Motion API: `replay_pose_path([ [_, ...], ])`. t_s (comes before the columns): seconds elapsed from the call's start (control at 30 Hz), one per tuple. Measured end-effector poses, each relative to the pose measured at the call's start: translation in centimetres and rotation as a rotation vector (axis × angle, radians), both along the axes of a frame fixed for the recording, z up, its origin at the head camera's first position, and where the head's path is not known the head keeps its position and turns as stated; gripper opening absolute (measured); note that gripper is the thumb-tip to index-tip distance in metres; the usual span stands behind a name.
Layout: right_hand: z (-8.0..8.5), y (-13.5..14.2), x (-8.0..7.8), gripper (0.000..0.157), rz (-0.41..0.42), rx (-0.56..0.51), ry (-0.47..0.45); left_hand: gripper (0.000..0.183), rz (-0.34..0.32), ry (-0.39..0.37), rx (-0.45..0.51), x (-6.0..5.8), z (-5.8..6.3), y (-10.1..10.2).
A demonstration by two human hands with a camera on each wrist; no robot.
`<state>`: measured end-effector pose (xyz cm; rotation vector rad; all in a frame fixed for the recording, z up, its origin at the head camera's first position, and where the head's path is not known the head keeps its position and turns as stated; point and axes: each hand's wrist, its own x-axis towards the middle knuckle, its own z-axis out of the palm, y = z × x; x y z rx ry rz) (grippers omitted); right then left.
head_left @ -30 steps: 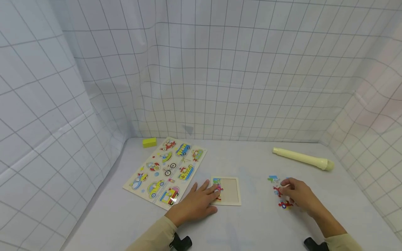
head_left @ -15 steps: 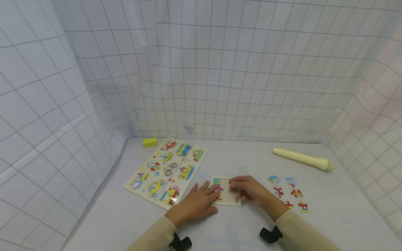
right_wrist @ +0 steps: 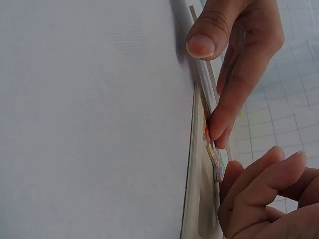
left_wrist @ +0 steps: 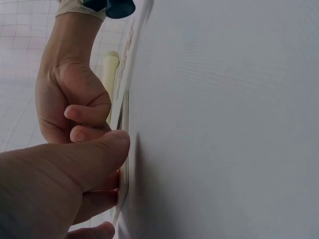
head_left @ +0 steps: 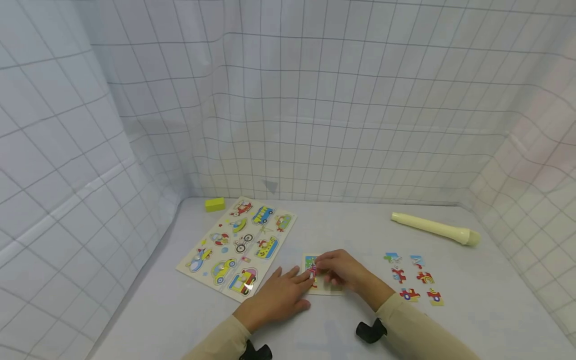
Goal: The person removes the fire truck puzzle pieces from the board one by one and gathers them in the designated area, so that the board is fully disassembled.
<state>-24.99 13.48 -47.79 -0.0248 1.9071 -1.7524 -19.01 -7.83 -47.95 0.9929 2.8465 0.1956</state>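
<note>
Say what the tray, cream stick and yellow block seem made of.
Tray: probably wood or fibreboard, matt, from its pale beige rim. Stick: likely plastic, from its smooth, faintly shiny surface. Block: matt, painted wood or foam perhaps; even colour leaves it open.

Small rectangular pale-wood puzzle tray [head_left: 330,293] showing green, blue, red print at its nine o'clock. From tray: at three o'clock, flat jigsaw pieces [head_left: 425,277] mixing red, blue, yellow, white; at ten, large cream board [head_left: 253,231] bearing multicoloured vehicle pictures, small rectangular block [head_left: 215,204] gleaming bright yellow; at two, long cylinder [head_left: 435,229] showing pale yellow; at twelve, white cloth backdrop [head_left: 315,100] carrying grey grid.
</note>
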Motion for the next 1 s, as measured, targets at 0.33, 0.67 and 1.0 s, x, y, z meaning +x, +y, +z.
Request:
replay_pose_path([
  [0.33, -0.1, -1.6, -0.8, 0.006, -0.018, 0.148, 0.165, 0.057, -0.006, -0.022, -0.003, -0.1, 0.3, -0.1],
  [0.67, -0.3, -1.7, -1.2, 0.011, -0.099, 0.147, 0.154, 0.057, -0.001, -0.052, 0.0, -0.1, 0.4, -0.1],
  [1.0, 0.0, 6.9, -2.2, 0.021, -0.282, 0.022, 0.069, 0.059, 0.003, -0.065, -0.003, 0.2, 0.7, -0.1],
])
